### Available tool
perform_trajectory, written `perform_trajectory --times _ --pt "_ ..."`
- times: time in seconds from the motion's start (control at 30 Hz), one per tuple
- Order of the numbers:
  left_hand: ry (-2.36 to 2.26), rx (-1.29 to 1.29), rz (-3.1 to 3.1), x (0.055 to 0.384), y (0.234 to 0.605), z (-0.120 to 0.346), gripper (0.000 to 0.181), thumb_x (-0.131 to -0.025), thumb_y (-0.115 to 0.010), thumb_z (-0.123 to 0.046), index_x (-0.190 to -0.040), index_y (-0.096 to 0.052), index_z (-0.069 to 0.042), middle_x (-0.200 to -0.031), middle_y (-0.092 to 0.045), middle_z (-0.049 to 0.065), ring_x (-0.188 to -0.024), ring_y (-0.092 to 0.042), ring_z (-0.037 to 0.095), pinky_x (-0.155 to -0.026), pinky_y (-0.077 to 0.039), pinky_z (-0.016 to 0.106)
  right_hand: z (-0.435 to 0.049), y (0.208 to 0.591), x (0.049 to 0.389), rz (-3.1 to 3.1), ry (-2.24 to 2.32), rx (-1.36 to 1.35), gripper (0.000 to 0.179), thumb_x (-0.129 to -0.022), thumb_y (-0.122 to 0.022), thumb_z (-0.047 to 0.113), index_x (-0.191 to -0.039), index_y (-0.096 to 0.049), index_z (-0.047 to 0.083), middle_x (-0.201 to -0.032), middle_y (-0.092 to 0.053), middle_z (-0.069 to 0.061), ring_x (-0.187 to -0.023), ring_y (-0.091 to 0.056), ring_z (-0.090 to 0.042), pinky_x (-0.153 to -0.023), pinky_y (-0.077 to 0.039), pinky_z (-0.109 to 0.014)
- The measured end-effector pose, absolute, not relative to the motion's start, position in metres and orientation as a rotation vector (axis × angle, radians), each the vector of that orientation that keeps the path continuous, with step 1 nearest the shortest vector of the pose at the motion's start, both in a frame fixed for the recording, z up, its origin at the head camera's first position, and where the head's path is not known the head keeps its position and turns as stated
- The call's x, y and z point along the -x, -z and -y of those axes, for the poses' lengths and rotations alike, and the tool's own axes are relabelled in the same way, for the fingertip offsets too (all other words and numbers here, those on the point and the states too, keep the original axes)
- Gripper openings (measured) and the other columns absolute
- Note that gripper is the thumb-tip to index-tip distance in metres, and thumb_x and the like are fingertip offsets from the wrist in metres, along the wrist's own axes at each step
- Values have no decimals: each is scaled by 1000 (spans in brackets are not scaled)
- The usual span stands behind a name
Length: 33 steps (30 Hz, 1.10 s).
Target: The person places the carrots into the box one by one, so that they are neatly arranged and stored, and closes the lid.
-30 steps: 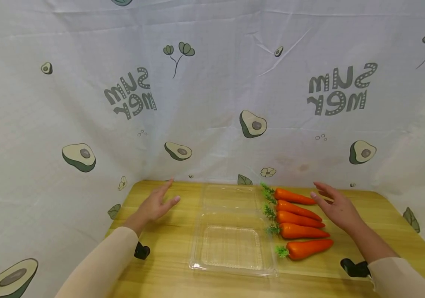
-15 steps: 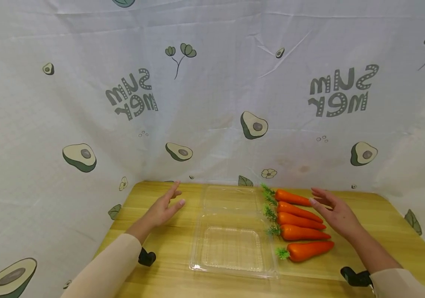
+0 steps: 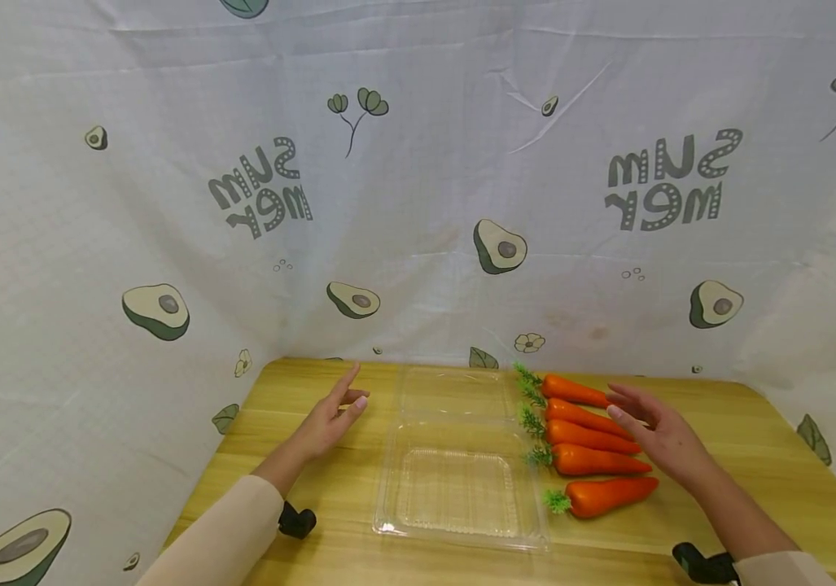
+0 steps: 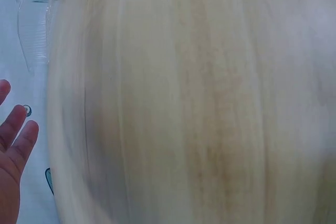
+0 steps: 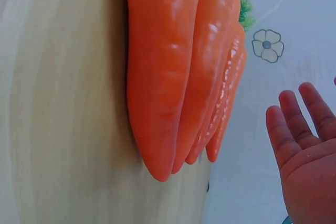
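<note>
Several orange carrots (image 3: 597, 460) with green tops lie in a column on the table, tips pointing right. My right hand (image 3: 659, 427) is held over the tips of the farther ones, fingers loosely extended and nothing in them. In the right wrist view its fingers (image 5: 294, 119) spread apart beside the row of carrots (image 5: 163, 77). Left of the carrots lies a clear plastic clamshell container (image 3: 388, 488), its lid laid back toward the wall. My left hand (image 3: 330, 419) hovers left of that lid, fingers relaxed and holding nothing; the left wrist view shows its fingertips (image 4: 23, 140) spread.
The wooden table (image 3: 315, 561) ends at a white cloth (image 3: 418, 203) printed with avocados and lettering, which hangs behind and along both sides. Black wrist mounts (image 3: 296, 521) sit below each hand. The nearest carrot (image 3: 611, 496) lies slightly apart from the others.
My left hand has moved right, closer to the container's lid. My right hand has shifted slightly nearer to me and left, over the carrot tips. The carrots and container stay put.
</note>
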State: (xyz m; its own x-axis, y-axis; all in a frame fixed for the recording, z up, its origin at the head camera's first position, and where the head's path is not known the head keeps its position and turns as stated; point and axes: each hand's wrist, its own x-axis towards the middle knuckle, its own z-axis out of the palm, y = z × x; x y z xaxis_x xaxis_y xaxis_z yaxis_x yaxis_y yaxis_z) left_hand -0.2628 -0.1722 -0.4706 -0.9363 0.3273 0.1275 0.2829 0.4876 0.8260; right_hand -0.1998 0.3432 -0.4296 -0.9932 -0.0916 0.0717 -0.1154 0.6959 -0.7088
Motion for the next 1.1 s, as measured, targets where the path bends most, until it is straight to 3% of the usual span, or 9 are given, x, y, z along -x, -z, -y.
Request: perform_trajectory --times 0.2,0.23,0.33,0.4,0.47,0.73,0.9,1.1 --pt "-1514 -513 -2654 259 478 168 66 -109 -48 -32 -166 -16 -20 -143 -62 15 -138 -52 37 -115 -39 61 -340 431 194 2865 -1277 -204 60 -108 -49 37 -157 -36 5 -147 -52 -30 -126 -57 -49 -79 -57 -21" --pt "-1522 -510 -2651 258 479 167 66 -109 -48 -31 -166 -16 -20 -142 -63 15 -138 -53 37 -115 -39 61 -340 431 193 2867 -1276 -210 60 -108 -50 37 -157 -37 6 -147 -53 -29 -124 -60 -43 -79 -56 -19" --pt "-1539 -499 -2642 255 481 165 65 -109 -48 -31 -166 -17 -22 -140 -65 13 -136 -55 35 -114 -39 61 -339 433 191 2865 -1289 -241 58 -108 -51 36 -156 -39 6 -146 -55 -27 -115 -67 -8 -81 -54 -16" --pt "-1550 -498 -2637 254 483 164 65 -109 -48 -31 -166 -18 -22 -138 -66 12 -134 -56 34 -114 -40 60 -338 434 189 2867 -1301 -246 57 -107 -51 36 -155 -41 7 -146 -56 -26 -107 -59 13 -82 -53 -15" --pt "-1557 -498 -2633 252 485 162 65 -109 -47 -31 -166 -18 -21 -136 -67 12 -133 -57 34 -114 -39 61 -338 435 188 2869 -1305 -245 56 -107 -51 36 -154 -43 7 -144 -57 -26 -102 -47 25 -82 -52 -15" --pt "-1598 -467 -2608 246 489 154 61 -110 -46 -31 -164 -23 -15 -132 -69 12 -133 -58 35 -116 -36 61 -331 436 182 2863 -1304 -279 50 -107 -54 31 -149 -49 5 -141 -60 -24 -102 -49 23 -81 -54 -19" --pt "-1608 -516 -2572 245 493 149 59 -110 -45 -27 -163 -25 -11 -131 -68 18 -129 -60 36 -112 -43 57 -329 438 178 2903 -1360 -257 49 -106 -56 34 -146 -53 5 -144 -59 -21 -103 -51 20 -82 -54 -20" --pt "-1681 -539 -2471 245 496 141 60 -110 -45 -26 -163 -23 -10 -133 -65 24 -125 -62 39 -100 -54 42 -329 441 175 2956 -1444 -244 51 -103 -61 33 -144 -55 4 -142 -61 -22 -102 -58 13 -83 -54 -20"
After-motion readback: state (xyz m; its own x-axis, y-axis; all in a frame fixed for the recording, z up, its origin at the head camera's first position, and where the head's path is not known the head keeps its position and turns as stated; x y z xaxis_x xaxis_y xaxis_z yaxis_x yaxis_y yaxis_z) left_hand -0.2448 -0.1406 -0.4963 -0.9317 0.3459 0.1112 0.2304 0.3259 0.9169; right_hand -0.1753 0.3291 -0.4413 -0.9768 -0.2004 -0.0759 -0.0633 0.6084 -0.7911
